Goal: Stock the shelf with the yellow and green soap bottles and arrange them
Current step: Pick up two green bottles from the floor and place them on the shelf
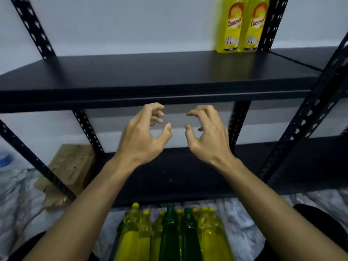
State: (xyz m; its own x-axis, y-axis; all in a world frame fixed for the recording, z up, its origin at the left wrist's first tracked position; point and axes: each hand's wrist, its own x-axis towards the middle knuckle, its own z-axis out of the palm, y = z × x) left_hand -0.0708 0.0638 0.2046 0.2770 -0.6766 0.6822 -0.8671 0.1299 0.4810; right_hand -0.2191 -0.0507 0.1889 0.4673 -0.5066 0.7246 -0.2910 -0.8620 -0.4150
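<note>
Yellow soap bottles [238, 25], two of them, stand upright side by side, touching, at the back right corner of the upper black shelf [143, 72], just beside the perforated rear post [271, 23]. Labels face outward; the print is blurred.

More stock lies below the view, near the person: a cluster of yellow bottles [135, 234] with yellow caps and two dark green bottles [170, 230] among them, packed close together, necks pointing toward the rack. They rest on a pale crinkled covering [243, 223] on the floor.

Left hand [140, 136] and right hand [206, 135] are both raised in front of the lower edge of the upper shelf, near each other but apart. Grip on each side: fingers curled loosely, thumb spread, a wide gap, holding nothing.

Lower shelf [188, 176] sits behind the forearms. A piece of brown cardboard [69, 166] leans at the left, behind a rack post.
</note>
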